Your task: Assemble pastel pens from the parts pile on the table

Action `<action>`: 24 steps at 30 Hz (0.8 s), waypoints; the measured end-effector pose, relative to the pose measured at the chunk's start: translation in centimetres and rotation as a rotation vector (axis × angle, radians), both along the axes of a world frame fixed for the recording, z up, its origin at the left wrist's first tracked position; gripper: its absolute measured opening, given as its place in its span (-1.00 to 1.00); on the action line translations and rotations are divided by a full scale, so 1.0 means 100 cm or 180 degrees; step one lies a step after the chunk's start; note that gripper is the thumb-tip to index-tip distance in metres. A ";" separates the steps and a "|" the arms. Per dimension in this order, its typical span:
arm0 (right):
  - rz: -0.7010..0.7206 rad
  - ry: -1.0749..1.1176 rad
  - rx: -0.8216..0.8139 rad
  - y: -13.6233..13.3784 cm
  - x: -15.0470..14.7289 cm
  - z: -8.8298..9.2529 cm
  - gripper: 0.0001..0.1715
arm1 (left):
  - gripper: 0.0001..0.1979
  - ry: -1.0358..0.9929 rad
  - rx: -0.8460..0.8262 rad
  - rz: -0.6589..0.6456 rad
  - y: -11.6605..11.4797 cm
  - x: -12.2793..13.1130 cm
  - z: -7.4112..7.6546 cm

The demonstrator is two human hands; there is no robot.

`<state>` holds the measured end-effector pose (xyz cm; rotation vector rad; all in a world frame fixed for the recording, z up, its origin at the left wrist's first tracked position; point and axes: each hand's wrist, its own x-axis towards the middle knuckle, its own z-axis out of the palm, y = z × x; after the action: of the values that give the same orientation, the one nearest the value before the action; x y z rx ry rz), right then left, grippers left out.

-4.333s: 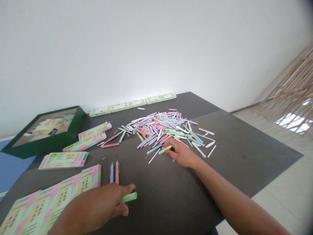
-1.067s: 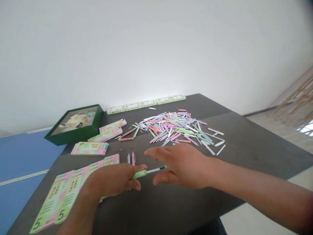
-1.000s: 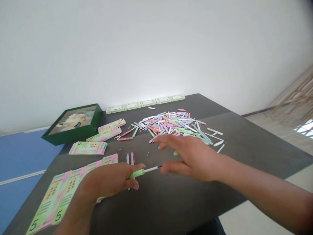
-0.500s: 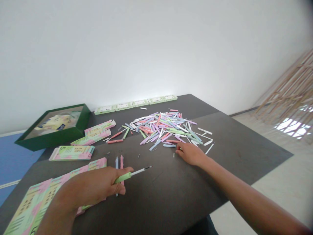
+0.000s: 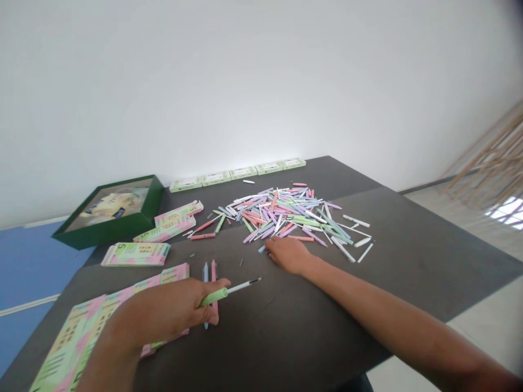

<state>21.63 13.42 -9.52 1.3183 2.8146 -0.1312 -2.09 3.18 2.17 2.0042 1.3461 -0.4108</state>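
Note:
My left hand [image 5: 186,305] is closed round a light green pen barrel [image 5: 214,296]. A white refill with a dark tip [image 5: 244,285] sticks out of the barrel to the right. Beneath that hand lie a blue pen [image 5: 206,272] and a pink pen [image 5: 213,270], side by side. At the near edge of a heap of pastel pen parts [image 5: 286,212], my right hand [image 5: 288,255] is lowered to the table with its fingers drawn together. The end of a blue pen part [image 5: 261,249] shows at its fingertips; whatever the fingers hold is hidden.
Pink-and-green cartons [image 5: 69,337] lie at the front left, with a single carton [image 5: 137,254] and two more behind them. A dark green box [image 5: 108,226] holding plastic packets stands at the back left. Flat pale green boxes [image 5: 216,178] line the wall side of the table.
My right hand has moved left along the near edge of the heap, onto a blue pen part. My left hand keeps its hold on the green barrel. The view has shifted slightly left.

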 end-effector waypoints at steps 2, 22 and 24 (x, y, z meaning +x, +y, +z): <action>0.0215 -0.0181 0.0057 0.003 -0.003 0.000 -0.73 | -0.58 0.0085 -0.0001 -0.0013 0.001 0.000 0.000; 0.0906 -0.0464 -0.0170 0.013 -0.010 0.003 -0.69 | -0.67 -0.0041 -0.0235 -0.0113 0.014 0.006 -0.003; 0.1019 -0.0431 -0.0234 0.013 -0.011 0.002 -0.67 | -0.69 -0.0078 -0.0274 -0.0167 0.015 0.005 -0.005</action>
<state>20.58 14.67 -9.32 0.8149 2.8268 -0.1291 -1.62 4.64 1.66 1.9706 1.2425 -0.4590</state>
